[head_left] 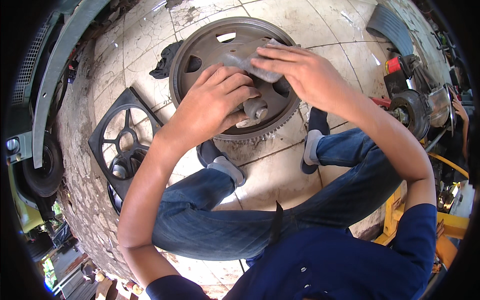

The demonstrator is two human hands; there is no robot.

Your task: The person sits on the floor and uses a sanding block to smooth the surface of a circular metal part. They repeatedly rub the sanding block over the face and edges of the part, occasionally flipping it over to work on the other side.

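A large round metal wheel with a toothed rim, like a flywheel (187, 47), lies flat on the floor before me. Over it, my left hand (212, 102) is closed round a dark metal part (256, 109) with a thick cylindrical end. Most of that part is hidden by my fingers. My right hand (300, 70) presses its fingers over a flat grey pad (270, 75), just to the right of my left hand. The pad's exact kind cannot be made out, and my right thumb is hidden.
A black fan shroud (107, 117) lies at the left on the tiles. A dark cloth (167, 60) sits beside the wheel. My feet flank the wheel's near side. Machine parts (412, 112) and a grey ribbed strip (387, 30) are at the right; a vehicle tire (45, 167) stands far left.
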